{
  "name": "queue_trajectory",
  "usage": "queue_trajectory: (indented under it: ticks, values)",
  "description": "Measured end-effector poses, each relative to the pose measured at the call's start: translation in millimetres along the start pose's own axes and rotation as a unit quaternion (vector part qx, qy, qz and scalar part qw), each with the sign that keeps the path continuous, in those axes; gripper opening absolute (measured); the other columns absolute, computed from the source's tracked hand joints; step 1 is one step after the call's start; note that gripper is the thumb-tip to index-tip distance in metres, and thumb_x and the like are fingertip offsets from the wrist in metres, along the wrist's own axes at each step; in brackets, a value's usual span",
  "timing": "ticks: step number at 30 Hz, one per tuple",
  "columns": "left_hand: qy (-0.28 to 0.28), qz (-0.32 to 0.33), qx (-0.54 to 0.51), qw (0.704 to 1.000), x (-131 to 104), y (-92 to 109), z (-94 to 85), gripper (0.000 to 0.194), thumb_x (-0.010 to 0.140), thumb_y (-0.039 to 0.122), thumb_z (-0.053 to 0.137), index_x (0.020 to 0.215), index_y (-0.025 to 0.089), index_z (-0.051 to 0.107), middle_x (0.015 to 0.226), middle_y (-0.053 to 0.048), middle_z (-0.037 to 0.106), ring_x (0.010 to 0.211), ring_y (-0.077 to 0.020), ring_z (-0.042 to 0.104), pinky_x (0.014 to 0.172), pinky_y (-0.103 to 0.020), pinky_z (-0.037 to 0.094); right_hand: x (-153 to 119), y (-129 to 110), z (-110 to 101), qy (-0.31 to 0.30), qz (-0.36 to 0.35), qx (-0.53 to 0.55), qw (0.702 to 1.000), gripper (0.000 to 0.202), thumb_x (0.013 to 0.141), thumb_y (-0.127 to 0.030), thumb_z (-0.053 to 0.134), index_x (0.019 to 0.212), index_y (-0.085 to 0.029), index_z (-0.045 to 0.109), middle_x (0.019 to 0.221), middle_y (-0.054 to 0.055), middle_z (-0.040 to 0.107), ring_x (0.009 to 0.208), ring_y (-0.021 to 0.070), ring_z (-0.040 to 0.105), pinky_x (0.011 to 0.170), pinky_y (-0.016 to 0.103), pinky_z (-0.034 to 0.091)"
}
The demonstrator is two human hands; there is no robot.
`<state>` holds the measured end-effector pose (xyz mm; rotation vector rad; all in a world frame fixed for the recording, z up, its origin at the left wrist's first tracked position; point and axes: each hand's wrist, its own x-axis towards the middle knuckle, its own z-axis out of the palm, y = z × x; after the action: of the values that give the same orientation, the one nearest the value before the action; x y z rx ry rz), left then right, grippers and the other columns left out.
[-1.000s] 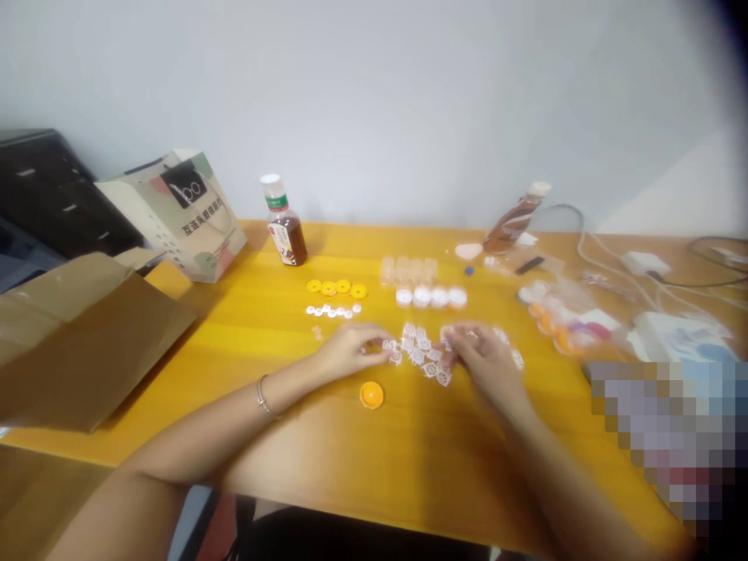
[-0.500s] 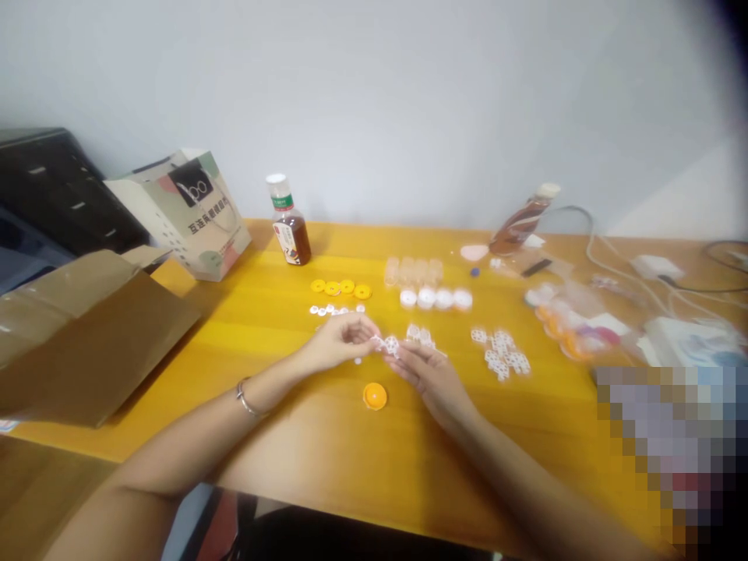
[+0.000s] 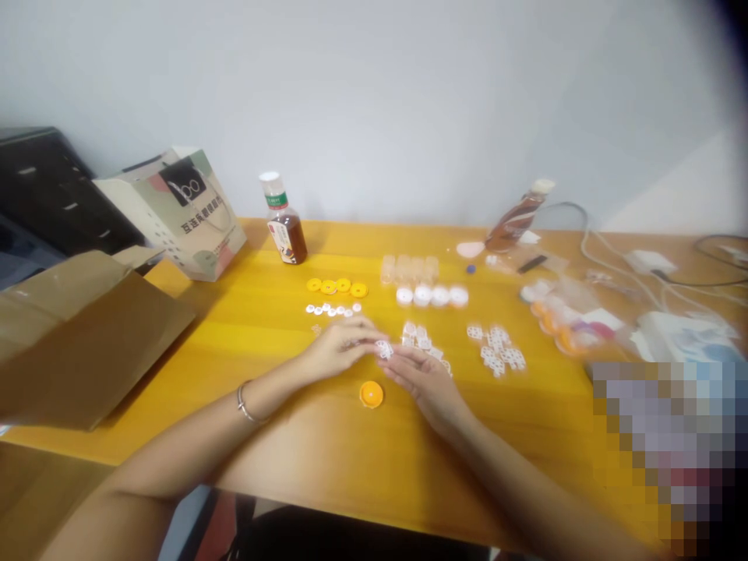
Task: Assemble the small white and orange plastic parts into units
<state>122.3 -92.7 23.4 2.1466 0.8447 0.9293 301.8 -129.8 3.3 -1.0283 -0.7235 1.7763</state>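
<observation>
Between my hands is a small white openwork plastic piece [image 3: 383,349]. My left hand [image 3: 342,343] pinches it from the left, and the fingertips of my right hand [image 3: 425,379] grip its right side. Just below them on the table lies an orange round cap [image 3: 371,394] with its hollow side up. Loose white openwork pieces [image 3: 418,337] lie behind my right hand, and another cluster of white pieces [image 3: 496,349] is farther right. Small white discs [image 3: 333,311] sit in rows beyond my left hand, with yellow round caps [image 3: 344,286] behind them.
White round parts [image 3: 432,296] stand in a row before clear cups [image 3: 409,269]. A labelled drink bottle [image 3: 286,226] and a leaning bottle [image 3: 517,218] are at the back. A cardboard box [image 3: 99,335] and paper bag [image 3: 192,218] occupy the left; bagged parts [image 3: 566,323] and cables lie right.
My fingers have shifted around the white piece, and my left fingers now stretch over its top. The whole view has moved slightly, so the table's items appear a little farther left.
</observation>
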Motion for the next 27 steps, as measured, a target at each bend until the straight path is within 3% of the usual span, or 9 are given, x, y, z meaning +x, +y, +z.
queue_trajectory:
  ticks: [4, 9, 14, 18, 24, 27]
  values:
    - [-0.007, 0.036, 0.038, 0.999, -1, -1, 1.6, 0.023, 0.084, 0.018, 0.051, 0.103, 0.021, 0.063, 0.093, -0.006, 0.056, 0.088, -0.0134, 0.053, 0.08, -0.029, 0.045, -1, 1, 1, -0.006, -0.002, 0.013, 1.0, 0.023, 0.057, -0.023, 0.077, 0.079, -0.021, 0.069, 0.081, 0.0, 0.072, 0.078, 0.0146, 0.067, 0.085, 0.03, 0.049]
    - [-0.004, 0.037, 0.043, 0.998, -2, -1, 4.9, 0.024, 0.085, 0.018, 0.048, 0.106, 0.019, 0.061, 0.097, -0.007, 0.058, 0.09, -0.0139, 0.055, 0.081, -0.028, 0.046, -2, 1, -1, -0.016, -0.005, 0.004, 1.0, 0.02, 0.06, -0.023, 0.075, 0.079, -0.021, 0.069, 0.082, 0.001, 0.072, 0.079, 0.0142, 0.066, 0.086, 0.03, 0.048]
    - [-0.035, 0.004, 0.051, 0.998, -2, 3, 6.1, 0.025, 0.086, 0.017, 0.045, 0.106, 0.018, 0.061, 0.094, -0.006, 0.061, 0.086, -0.0131, 0.057, 0.079, -0.026, 0.046, -2, 1, -1, -0.006, -0.004, -0.002, 1.0, 0.017, 0.06, -0.024, 0.075, 0.077, -0.021, 0.07, 0.082, 0.0, 0.071, 0.078, 0.0136, 0.066, 0.085, 0.029, 0.048]
    - [-0.026, -0.029, 0.031, 0.999, -2, 4, 8.2, 0.023, 0.085, 0.018, 0.048, 0.102, 0.017, 0.063, 0.092, -0.006, 0.063, 0.084, -0.0131, 0.058, 0.078, -0.026, 0.046, -3, 0, 1, 0.005, -0.006, -0.011, 1.0, 0.017, 0.061, -0.027, 0.074, 0.077, -0.021, 0.07, 0.081, 0.001, 0.071, 0.077, 0.0139, 0.066, 0.084, 0.03, 0.049]
    - [-0.001, -0.135, -0.073, 0.988, 0, 0, 13.3, 0.022, 0.078, 0.019, 0.057, 0.099, 0.013, 0.062, 0.09, -0.007, 0.065, 0.079, -0.0131, 0.06, 0.073, -0.025, 0.047, -4, 0, 3, 0.02, -0.021, -0.034, 0.999, 0.018, 0.061, -0.029, 0.074, 0.075, -0.019, 0.07, 0.075, 0.002, 0.071, 0.075, 0.0156, 0.066, 0.082, 0.032, 0.051]
    - [-0.012, -0.155, -0.105, 0.982, 1, 0, 13.4, 0.019, 0.076, 0.02, 0.059, 0.093, 0.011, 0.062, 0.084, -0.006, 0.065, 0.076, -0.0124, 0.059, 0.072, -0.025, 0.047, -5, 1, 3, 0.017, -0.024, -0.044, 0.999, 0.017, 0.062, -0.03, 0.073, 0.074, -0.019, 0.07, 0.074, 0.002, 0.071, 0.072, 0.0151, 0.066, 0.08, 0.031, 0.051]
